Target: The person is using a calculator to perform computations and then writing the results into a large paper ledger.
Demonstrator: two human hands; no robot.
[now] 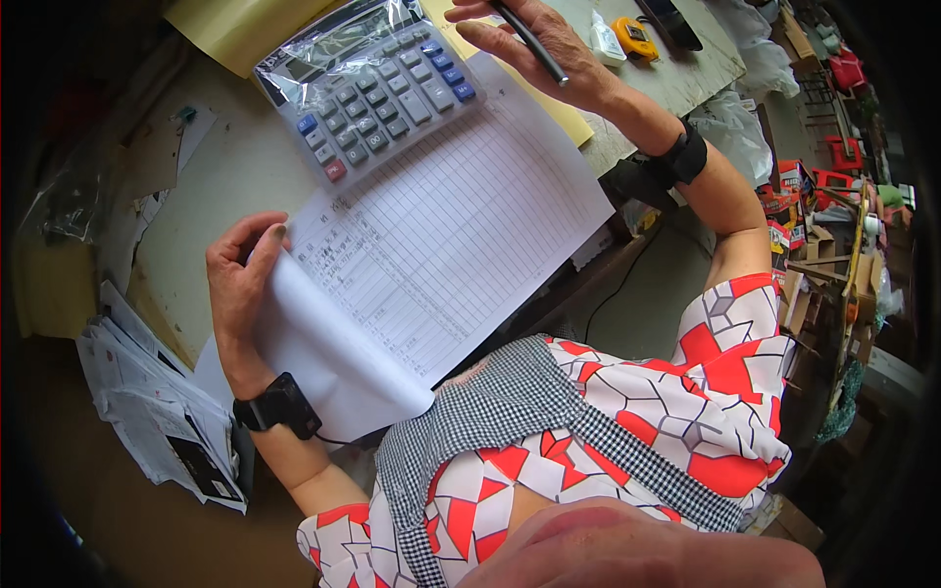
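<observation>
My left hand (240,274) pinches the edge of a white paper sheet (328,338) between thumb and fingers; the sheet curls up and over toward me. Beneath it lies a printed table form (461,216) with ruled rows and handwriting along its left columns. Above the form, my right hand (549,54) grips a dark pen (531,44), whose tip points down and to the right. A grey calculator (387,103) with blue and red keys, wrapped in clear plastic, rests over the form's upper left part. Black bands circle both wrists.
Past my right hand are a small white object (606,41), a yellow tape measure (635,39) and a dark phone (670,22). Yellow paper (235,34) lies at the back. Stacked papers (162,412) hang at the left edge. Plastic bags (730,132) and crowded goods stand at right.
</observation>
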